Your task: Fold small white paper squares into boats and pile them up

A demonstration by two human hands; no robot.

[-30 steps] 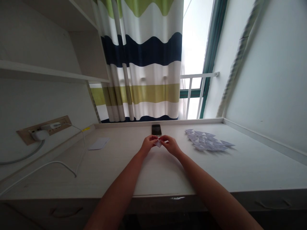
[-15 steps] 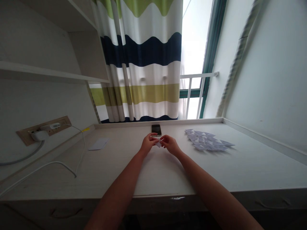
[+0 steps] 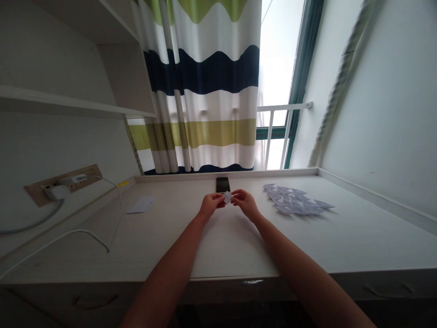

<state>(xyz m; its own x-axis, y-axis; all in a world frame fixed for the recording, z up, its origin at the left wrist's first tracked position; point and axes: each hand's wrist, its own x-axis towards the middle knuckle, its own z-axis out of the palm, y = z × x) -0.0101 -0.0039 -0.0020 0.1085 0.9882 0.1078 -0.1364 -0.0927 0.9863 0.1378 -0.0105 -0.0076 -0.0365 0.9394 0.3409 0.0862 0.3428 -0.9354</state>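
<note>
A small folded piece of white paper (image 3: 227,197) is held up between both hands, just in front of the phone. My left hand (image 3: 210,204) pinches its left side between thumb and fingers. On the other side, my right hand (image 3: 244,203) has its fingertips closed at the paper's right edge. Behind them a dark-screened phone (image 3: 223,184) lies flat on the desk, its near end partly covered by the paper and fingers. Several folded white paper pieces (image 3: 293,200) lie in an overlapping cluster to the right of my right hand.
Flat white paper (image 3: 140,204) lies on the left of the white desk (image 3: 235,255). A white cable (image 3: 85,231) runs over the desk from the wall socket (image 3: 61,184). Raised edging (image 3: 375,200) borders the desk, and a striped curtain (image 3: 205,105) hangs behind it.
The folded paper has turned and risen slightly between the hands, so more of its face shows. Both hands remain at nearly the same place.
</note>
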